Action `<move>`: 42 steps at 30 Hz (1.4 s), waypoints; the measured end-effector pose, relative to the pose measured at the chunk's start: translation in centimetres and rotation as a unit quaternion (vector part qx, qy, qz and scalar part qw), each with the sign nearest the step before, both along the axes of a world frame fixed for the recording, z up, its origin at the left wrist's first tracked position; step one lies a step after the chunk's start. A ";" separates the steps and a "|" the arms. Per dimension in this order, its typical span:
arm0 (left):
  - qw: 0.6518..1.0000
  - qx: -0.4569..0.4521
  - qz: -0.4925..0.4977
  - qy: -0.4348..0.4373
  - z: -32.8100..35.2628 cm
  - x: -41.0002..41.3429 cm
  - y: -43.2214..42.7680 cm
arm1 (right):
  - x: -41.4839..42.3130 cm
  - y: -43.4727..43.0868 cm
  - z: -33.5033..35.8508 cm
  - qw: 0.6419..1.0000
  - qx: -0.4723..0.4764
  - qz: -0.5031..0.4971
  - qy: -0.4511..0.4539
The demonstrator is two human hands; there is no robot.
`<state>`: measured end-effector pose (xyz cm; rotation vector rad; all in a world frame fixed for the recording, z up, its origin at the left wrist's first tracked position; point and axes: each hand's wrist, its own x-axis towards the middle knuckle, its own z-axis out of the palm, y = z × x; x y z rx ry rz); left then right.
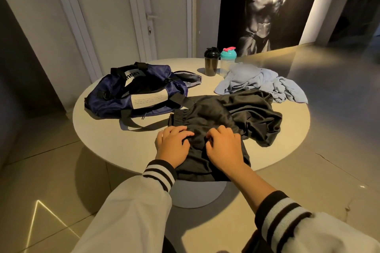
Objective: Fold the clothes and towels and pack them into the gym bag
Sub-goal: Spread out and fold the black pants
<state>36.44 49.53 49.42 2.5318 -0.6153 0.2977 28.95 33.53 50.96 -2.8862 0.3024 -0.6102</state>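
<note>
A black garment (pixel 242 117) was spread on a round table (pixel 115 141), directly under both hands. Its long axis ran from the near table edge, below the wrists, away and to the right. The ribbed waistband was turned leftward, just beyond the left hand (pixel 172 146), and the far end was bunched beyond the right hand (pixel 225 150). The left hand was laid flat on the fabric, fingers relaxed, nothing grasped. The right hand's fingers were curled into a fold, which was gripped. An unzipped navy gym bag (pixel 115 100) was seen beyond and left of the left hand. A crumpled pale blue towel (pixel 257 82) was seen beyond the right hand, with two shaker bottles (pixel 211 63) farther off.
</note>
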 end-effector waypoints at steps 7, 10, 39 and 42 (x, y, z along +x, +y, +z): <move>0.989 -0.050 -0.098 -0.099 -0.1 -1.9 0.6 | -1.9 -0.4 -0.8 0.996 0.059 0.049 0.039; 0.990 -0.004 -0.144 -0.013 -0.4 -3.7 1.3 | -3.3 -1.1 -0.4 0.993 0.087 0.069 0.045; 0.963 -0.242 0.042 0.113 2.2 -4.0 1.3 | -4.0 -4.6 -0.5 0.954 0.284 0.090 -0.030; 0.981 -0.170 0.085 0.043 1.6 -3.6 0.8 | -2.6 -3.7 -1.0 0.958 0.279 0.063 -0.023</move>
